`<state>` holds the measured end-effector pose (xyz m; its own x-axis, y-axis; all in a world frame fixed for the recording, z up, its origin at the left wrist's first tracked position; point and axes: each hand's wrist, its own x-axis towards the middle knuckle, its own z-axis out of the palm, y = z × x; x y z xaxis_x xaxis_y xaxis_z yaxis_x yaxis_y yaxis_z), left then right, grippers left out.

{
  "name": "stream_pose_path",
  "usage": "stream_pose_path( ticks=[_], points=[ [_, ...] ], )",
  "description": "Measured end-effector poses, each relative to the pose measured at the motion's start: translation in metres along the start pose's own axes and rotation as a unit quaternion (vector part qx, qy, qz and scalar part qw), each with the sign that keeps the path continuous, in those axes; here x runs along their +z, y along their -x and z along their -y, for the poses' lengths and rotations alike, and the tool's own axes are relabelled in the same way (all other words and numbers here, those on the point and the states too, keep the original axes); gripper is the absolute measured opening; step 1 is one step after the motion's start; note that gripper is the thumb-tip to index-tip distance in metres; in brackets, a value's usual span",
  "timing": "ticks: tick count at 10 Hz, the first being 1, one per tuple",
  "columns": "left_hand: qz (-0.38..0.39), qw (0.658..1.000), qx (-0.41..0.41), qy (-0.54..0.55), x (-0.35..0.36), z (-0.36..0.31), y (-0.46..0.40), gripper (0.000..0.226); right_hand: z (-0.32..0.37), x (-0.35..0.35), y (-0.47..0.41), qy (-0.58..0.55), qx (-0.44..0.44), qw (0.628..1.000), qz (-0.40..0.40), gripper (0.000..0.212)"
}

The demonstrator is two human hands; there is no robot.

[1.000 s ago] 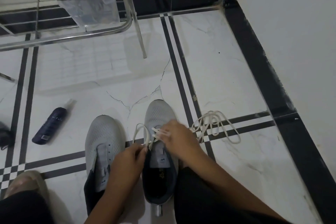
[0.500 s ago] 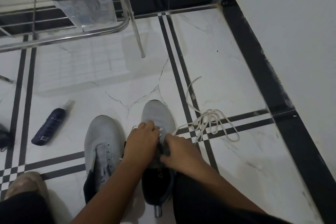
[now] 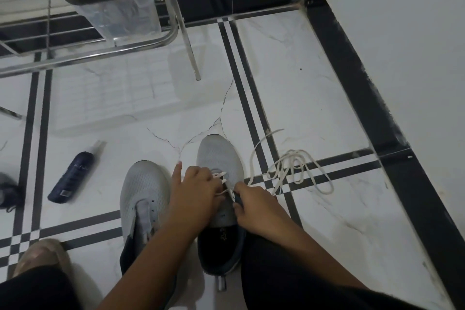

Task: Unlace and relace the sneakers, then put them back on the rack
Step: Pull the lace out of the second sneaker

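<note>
Two grey sneakers on tiled floor [image 3: 327, 98], toes toward the rack [image 3: 83, 54]. Left hand [image 3: 195, 192] on right sneaker [image 3: 219, 158], fingers curled round white lace [image 3: 221, 175]. Right hand [image 3: 256, 205] pinches lace end. Left sneaker [image 3: 143, 189] unlaced. Loose lace [image 3: 299, 171] coiled just right of the shoes.

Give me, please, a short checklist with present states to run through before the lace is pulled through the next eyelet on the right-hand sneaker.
1. Right hand pinches the lace at the eyelets: ok.
2. Left hand steadies the right-hand sneaker: ok.
3. Lace crossings sit flat at the lowest eyelets: cannot tell, the hands cover most.
4. Slack runs free to the right: ok, but the loose pile on the floor may tangle.
5. Left-hand sneaker laced: not ok, its eyelets are bare.
6. Rack has room for the pair: cannot tell.
</note>
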<state>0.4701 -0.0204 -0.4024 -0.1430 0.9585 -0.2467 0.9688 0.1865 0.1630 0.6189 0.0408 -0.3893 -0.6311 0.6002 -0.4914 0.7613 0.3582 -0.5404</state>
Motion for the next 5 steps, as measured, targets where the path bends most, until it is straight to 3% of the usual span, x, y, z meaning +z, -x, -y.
stream_pose_path(
  ticks=[1,2,3,4,5],
  points=[
    [-0.051,0.998,-0.007,0.019,0.018,-0.010,0.002,0.012,-0.001,0.002,0.000,0.006,-0.002,1.000,0.000,0.009],
    [-0.166,0.776,-0.260,0.550,-0.004,-0.007,-0.005,0.017,-0.007,0.003,0.003,-0.027,0.016,0.999,-0.004,0.017],
    [-0.208,0.256,-0.356,0.875,-0.032,0.028,-0.004,0.023,-0.012,0.005,0.006,-0.051,0.022,0.998,-0.005,0.020],
    [-0.086,0.689,-0.319,0.645,-0.033,0.038,-0.001,0.025,-0.011,0.007,0.006,-0.040,0.015,0.999,0.006,0.017],
    [0.023,0.958,-0.059,0.280,-0.010,0.023,0.001,0.014,-0.011,0.008,0.004,-0.021,0.005,1.000,0.008,0.016]
  ],
)
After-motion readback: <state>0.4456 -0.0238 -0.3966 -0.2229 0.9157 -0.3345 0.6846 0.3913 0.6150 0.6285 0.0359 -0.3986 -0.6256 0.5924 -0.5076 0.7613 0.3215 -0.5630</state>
